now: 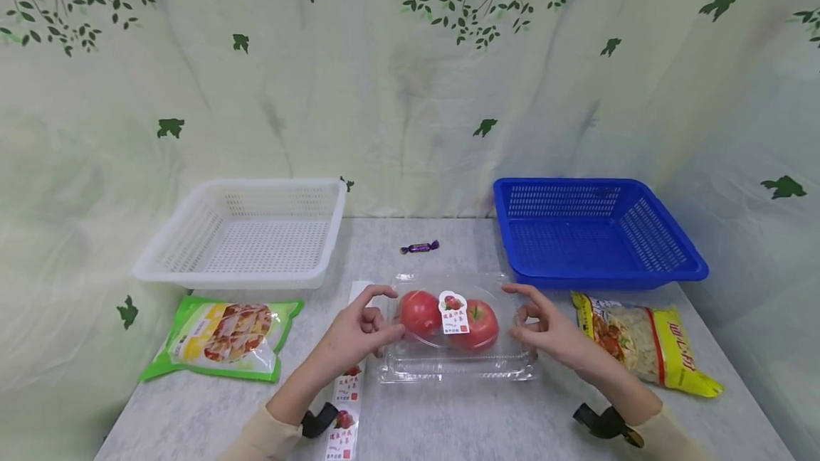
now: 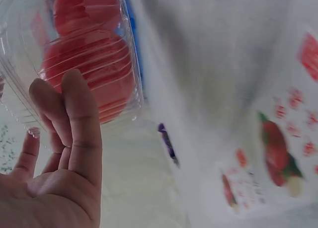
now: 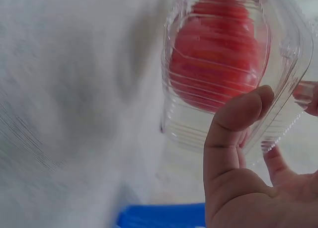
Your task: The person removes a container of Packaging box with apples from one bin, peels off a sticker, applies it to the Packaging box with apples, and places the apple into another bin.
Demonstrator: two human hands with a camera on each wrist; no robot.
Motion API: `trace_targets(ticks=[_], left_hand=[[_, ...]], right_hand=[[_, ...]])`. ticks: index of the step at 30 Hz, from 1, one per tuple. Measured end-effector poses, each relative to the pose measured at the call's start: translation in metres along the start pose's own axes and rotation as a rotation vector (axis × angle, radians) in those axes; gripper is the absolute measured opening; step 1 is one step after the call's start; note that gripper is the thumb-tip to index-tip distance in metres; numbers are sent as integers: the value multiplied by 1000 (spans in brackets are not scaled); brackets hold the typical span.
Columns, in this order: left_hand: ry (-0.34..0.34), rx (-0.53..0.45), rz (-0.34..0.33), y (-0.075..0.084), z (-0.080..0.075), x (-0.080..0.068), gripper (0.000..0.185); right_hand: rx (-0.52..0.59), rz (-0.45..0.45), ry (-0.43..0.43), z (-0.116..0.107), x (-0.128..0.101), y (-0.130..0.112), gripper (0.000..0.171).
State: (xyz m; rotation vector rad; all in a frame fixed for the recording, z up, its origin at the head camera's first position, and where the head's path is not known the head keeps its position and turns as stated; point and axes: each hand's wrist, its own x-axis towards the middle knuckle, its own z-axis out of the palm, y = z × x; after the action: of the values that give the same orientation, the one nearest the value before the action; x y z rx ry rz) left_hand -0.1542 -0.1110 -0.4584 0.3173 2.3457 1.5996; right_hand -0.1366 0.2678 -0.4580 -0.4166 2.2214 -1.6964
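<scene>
A clear plastic clamshell box (image 1: pixel 458 368) with ribbed sides is between my two hands, its lid over two red round fruits (image 1: pixel 419 313). On the lid is a white label (image 1: pixel 454 313) with a picture of red fruit. My left hand (image 1: pixel 365 326) grips the box's left side, thumb near the front and index finger toward the back corner. Opposite it, my right hand (image 1: pixel 544 326) holds the right side in the same way. Both wrist views show fingers at the rim, with the fruit red through the ribbed plastic. A strip of similar labels (image 1: pixel 342 432) lies beside my left forearm.
A white basket (image 1: pixel 240 279) stands at the back left, a blue basket (image 1: pixel 602 277) at the back right. Between them lies a purple wrapped candy (image 1: pixel 419 247). A green food bag (image 1: pixel 224 340) is on the left, a yellow food bag (image 1: pixel 647 343) on the right.
</scene>
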Motion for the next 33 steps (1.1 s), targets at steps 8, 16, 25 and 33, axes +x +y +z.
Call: trace_targets(ticks=[8, 16, 25, 33], left_hand=[[15, -35, 22, 43, 8, 1, 55], [14, -11, 76, 88, 17, 18, 54], [-46, -15, 113, 121, 29, 66, 58], [-123, -19, 127, 142, 40, 114, 58]], right_hand=[[-55, 7, 1, -34, -10, -35, 64], [-87, -65, -35, -79, -9, -59, 56], [-202, -28, -41, -140, 4, -75, 57], [-203, 15, -30, -189, 21, -73, 56]])
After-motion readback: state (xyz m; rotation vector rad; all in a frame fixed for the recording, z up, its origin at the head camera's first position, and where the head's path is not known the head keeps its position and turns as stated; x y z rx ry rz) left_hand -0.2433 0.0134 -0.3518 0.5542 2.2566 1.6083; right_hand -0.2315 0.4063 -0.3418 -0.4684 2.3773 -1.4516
